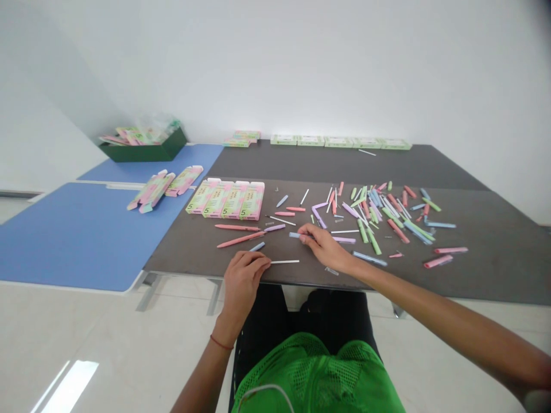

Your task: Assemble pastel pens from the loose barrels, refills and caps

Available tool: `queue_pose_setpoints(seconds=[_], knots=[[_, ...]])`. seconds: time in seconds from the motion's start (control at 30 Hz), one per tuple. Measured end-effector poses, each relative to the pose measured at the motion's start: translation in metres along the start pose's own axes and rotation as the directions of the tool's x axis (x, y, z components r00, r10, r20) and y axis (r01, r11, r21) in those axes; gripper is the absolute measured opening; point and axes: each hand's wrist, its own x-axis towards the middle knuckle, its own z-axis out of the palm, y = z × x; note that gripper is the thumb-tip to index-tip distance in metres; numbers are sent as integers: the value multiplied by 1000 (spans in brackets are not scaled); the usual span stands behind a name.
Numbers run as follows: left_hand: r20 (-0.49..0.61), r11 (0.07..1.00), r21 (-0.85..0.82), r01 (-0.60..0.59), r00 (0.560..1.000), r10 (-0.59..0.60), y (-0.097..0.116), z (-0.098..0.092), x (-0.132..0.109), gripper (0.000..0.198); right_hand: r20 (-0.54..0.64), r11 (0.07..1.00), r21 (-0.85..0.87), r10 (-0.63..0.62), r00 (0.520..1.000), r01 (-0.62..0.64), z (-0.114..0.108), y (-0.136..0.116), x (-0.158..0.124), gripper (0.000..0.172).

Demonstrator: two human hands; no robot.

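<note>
My left hand (242, 279) rests at the near edge of the dark grey table (495, 258), fingers curled and pinching the end of a thin white refill (286, 262). My right hand (321, 244) lies further in, fingers closed on a small light blue pen part (295, 235). A blue pen piece (257, 246) lies just beyond my left hand. Beyond it are a long pink pen (241, 239), another pink pen (236, 228) and a purple piece (274, 228). A scatter of several pastel pen barrels and caps (383, 209) spreads to the right.
A row of pink and green boxes (227, 199) lies left of centre. Folded flat boxes (166, 186) lie on the blue table (77, 235). A dark green bin (144, 146) holds more boxes at the back left. More green boxes (340, 141) line the far edge by the wall.
</note>
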Motion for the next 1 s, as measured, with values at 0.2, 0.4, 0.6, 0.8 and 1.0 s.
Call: queue_pose_setpoints(seconds=[0.2, 0.4, 0.6, 0.8, 1.0], knots=[[-48, 1000, -12, 6, 999, -6, -3, 2, 0, 14, 34, 998, -50, 44, 998, -42, -1, -6, -6, 21], [-92, 988, 150, 34, 996, -20, -16, -13, 12, 24, 178, 978, -192, -50, 983, 84, 6, -19, -3, 36], [-14, 990, 135, 51, 999, -50, -36, -15, 18, 21, 253, 912, -379, -59, 966, 155, 23, -16, 11, 2], [-38, 993, 91, 80, 996, -77, -41, -12, 14, 23, 182, 912, -354, -151, 972, 208, 16, -6, 11, 16], [-84, 995, 67, 80, 994, -74, -42, -11, 12, 24, 61, 911, -327, -244, 968, 250, 18, 21, 9, 34]])
